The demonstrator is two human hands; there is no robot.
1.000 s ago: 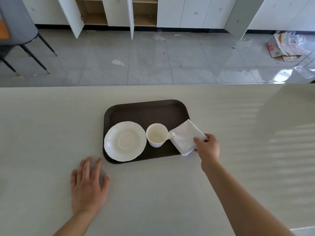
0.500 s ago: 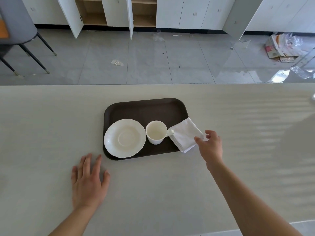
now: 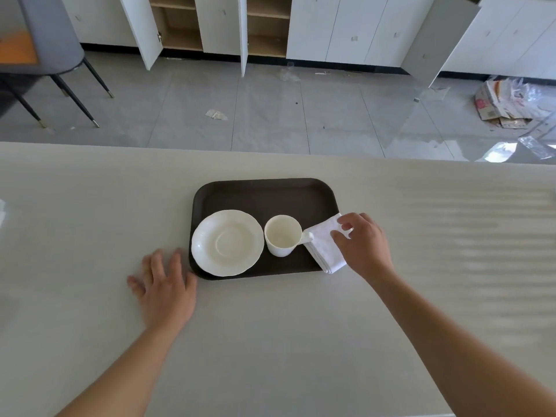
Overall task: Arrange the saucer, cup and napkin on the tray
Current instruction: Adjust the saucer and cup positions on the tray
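A dark brown tray (image 3: 264, 194) lies on the pale table. On its left part rests a white saucer (image 3: 227, 242), and a white cup (image 3: 282, 235) stands upright to the right of it, handle pointing right. A folded white napkin (image 3: 325, 251) lies over the tray's right edge, partly off it. My right hand (image 3: 362, 245) covers the napkin's right side, thumb and fingers pinching its far corner. My left hand (image 3: 164, 285) lies flat on the table, fingers spread, its fingertips at the tray's front left corner.
The table's far edge (image 3: 270, 152) runs just behind the tray, with grey floor beyond. White cabinets (image 3: 264, 25) with open doors line the back. A chair (image 3: 54, 55) stands at far left, and crushed boxes (image 3: 505, 103) lie on the floor at right.
My right hand has moved up over the napkin and now pinches its far corner. My left hand has slid closer to the tray's front left corner.
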